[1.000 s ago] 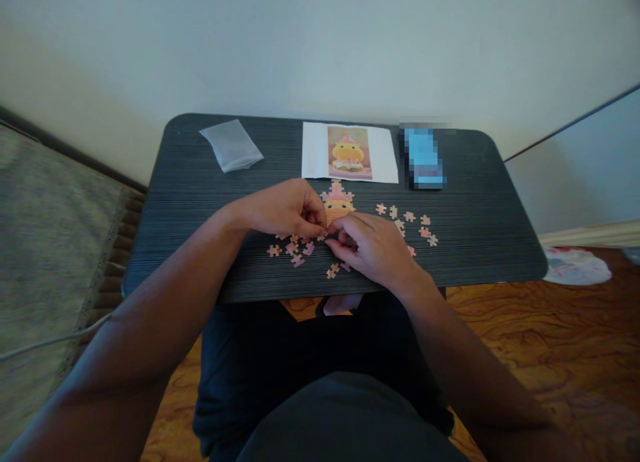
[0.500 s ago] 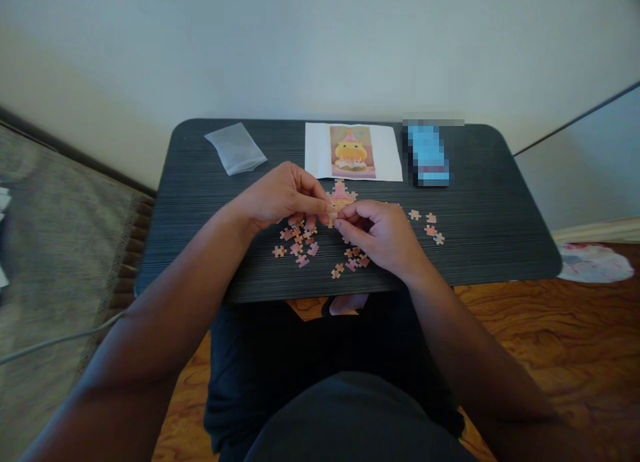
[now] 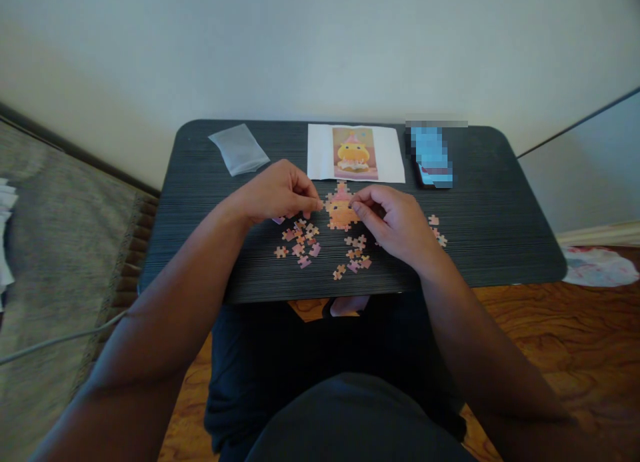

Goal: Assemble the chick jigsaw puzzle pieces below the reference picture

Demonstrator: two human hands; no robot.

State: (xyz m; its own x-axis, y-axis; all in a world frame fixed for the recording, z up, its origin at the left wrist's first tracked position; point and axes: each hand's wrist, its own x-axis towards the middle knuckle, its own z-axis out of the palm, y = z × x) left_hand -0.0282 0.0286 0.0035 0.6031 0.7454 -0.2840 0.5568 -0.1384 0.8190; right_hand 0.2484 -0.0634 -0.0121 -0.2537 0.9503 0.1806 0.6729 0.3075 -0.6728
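A partly joined jigsaw puzzle [image 3: 341,212], pink at the top and yellow-orange with a dark eye below, lies flat at the middle of the table. My left hand [image 3: 283,194] has thumb and forefinger pinched at its left edge. On the opposite side, my right hand [image 3: 393,219] pinches at the right edge, its fingertips covering part of it. Loose puzzle pieces [image 3: 300,235] lie below my left hand. More loose pieces [image 3: 356,254] are scattered beneath the joined part, and several small pieces [image 3: 436,233] sit to the right of my right hand.
Behind the puzzle lies a white sheet [image 3: 391,154] with a printed picture of a yellow figure in a pink hat. A clear plastic bag [image 3: 240,150] is at the back left, a blurred-out phone-like object [image 3: 433,157] at the back right. The dark table [image 3: 480,195] meets the wall.
My hands have moved apart; the right has gone right, uncovering the yellow part with the eye and pieces below it. My left fingertips have drawn back slightly to the puzzle's left edge.
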